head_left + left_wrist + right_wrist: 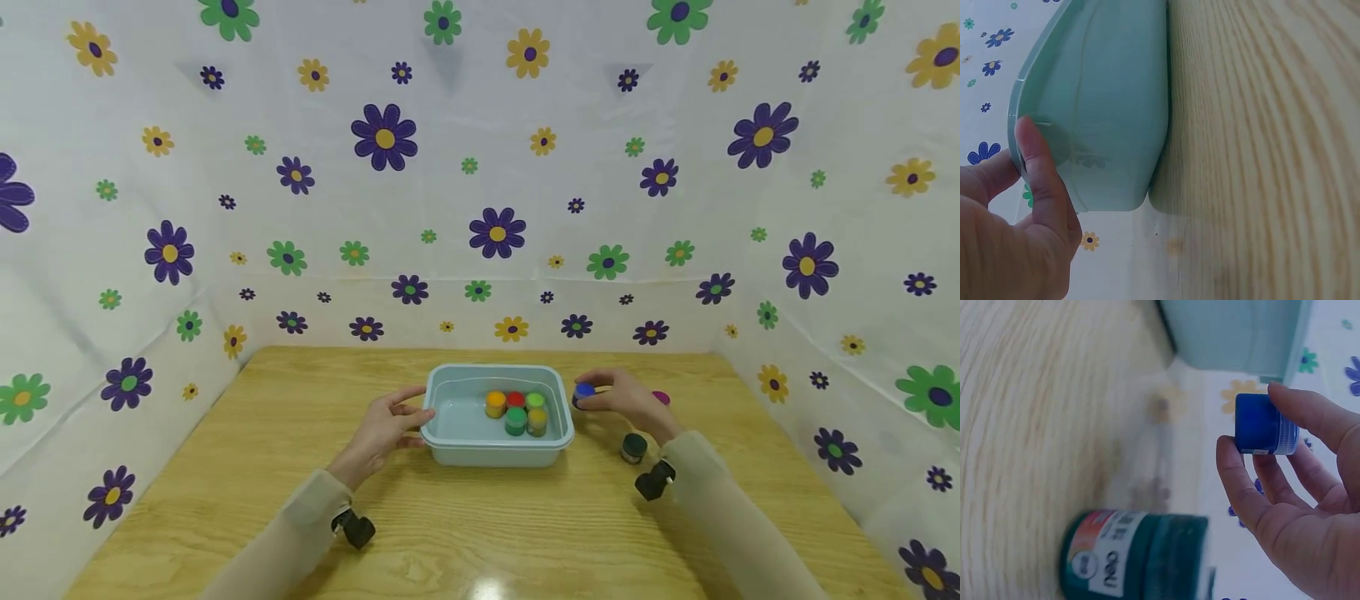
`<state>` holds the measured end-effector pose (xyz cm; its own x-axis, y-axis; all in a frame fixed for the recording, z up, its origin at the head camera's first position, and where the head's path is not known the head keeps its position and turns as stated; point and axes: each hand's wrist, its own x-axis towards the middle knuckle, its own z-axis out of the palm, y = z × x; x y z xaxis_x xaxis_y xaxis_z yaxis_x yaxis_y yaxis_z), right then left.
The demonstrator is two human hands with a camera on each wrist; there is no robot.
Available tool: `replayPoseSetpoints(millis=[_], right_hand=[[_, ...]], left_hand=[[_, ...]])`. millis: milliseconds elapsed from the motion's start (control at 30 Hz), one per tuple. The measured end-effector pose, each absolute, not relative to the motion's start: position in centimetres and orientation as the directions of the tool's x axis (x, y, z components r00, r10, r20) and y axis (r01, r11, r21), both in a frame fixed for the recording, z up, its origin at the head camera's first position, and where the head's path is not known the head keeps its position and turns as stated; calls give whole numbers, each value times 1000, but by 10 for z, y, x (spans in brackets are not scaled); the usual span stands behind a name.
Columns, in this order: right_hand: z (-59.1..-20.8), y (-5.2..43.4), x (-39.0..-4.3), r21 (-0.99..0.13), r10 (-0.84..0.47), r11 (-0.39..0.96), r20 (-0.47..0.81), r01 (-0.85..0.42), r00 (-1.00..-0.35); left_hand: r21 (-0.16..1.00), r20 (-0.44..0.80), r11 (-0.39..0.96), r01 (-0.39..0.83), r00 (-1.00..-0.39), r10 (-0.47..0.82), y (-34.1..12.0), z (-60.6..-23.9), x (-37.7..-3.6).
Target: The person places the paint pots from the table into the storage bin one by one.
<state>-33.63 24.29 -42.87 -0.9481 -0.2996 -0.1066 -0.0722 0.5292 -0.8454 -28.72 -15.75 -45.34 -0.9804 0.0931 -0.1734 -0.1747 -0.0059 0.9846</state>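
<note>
A light blue plastic tub (491, 457) stands on the wooden table. My left hand (384, 429) grips its left rim, the thumb over the edge and the fingers against the outer wall. Just past the tub's right side, my right hand (628, 402) pinches a small blue paint jar (1257, 425) between thumb and fingers, held above the table. Inside the tub, towards the right, sit an orange jar (495, 405), a red jar (515, 401), a light green jar (536, 401), a green jar (515, 422) and a mustard-yellow jar (537, 422).
A dark green paint jar (633, 448) stands on the table near my right wrist. Behind the right hand a magenta jar (661, 397) shows only partly. A white cloth with flowers (450, 192) hangs around the table's back and sides.
</note>
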Motion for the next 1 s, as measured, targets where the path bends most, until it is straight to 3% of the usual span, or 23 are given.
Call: replayPoseSetpoints(millis=[333,500,1000], right_hand=[[-408,229,-319,-892,-212,450,-51,-52,-976],[-400,221,-314,-905,-244,415,-17,-89,-970],[-403,182,-310,-916,-365,393,-72,-83,-928]], left_hand=[[984,-172,-20,-175,-979,111,-156,-454,-286],[985,-166,-18,-169,-979,122,-157,-453,-286],[985,-170,-11,-172,-979,116,-157,-452,-286]])
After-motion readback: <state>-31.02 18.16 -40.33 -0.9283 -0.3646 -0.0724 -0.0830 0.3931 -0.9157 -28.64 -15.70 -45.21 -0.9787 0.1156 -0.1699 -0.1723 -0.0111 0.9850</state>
